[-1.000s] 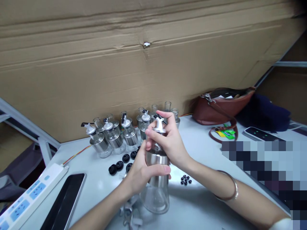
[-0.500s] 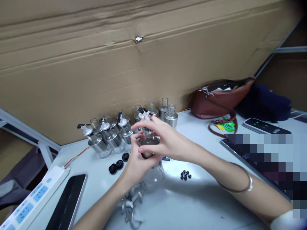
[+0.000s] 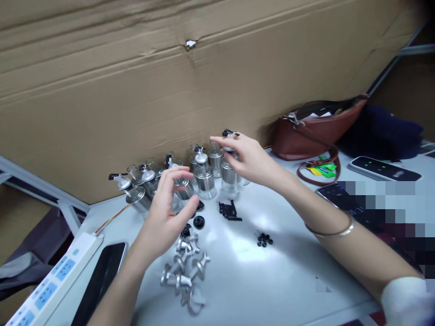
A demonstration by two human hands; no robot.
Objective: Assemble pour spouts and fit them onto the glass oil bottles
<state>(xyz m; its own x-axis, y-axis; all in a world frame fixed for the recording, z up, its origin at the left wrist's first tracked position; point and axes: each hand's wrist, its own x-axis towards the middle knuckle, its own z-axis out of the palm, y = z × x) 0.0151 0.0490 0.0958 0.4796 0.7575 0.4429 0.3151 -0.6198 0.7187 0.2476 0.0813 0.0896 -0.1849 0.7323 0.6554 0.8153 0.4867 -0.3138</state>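
Note:
My right hand [image 3: 249, 156] is at the back of the table, its fingers around the neck of a glass bottle [image 3: 231, 179]. That bottle has a steel band and a silver pouring spout with a black lever. My left hand [image 3: 166, 210] is held over the table with fingers apart and nothing in it. Similar bottles stand in rows behind it, and one capped bottle [image 3: 205, 179] is just left of the held one. Several loose silver spout heads [image 3: 183, 267] lie in front of my left hand. Black rubber stoppers [image 3: 199, 222] are partly hidden beside it.
Black lever pieces [image 3: 230, 210] and small black rings [image 3: 264, 240] lie mid-table. A brown handbag [image 3: 316, 136] sits at the back right, near a phone [image 3: 335, 197]. At left are a power strip [image 3: 50, 285] and a dark phone-like slab [image 3: 100, 280]. Cardboard [image 3: 136, 90] walls the back.
Both hands held the bottle at the front before. My right hand has carried it back and right to the row. My left hand has let go and moved left, uncovering the spout heads.

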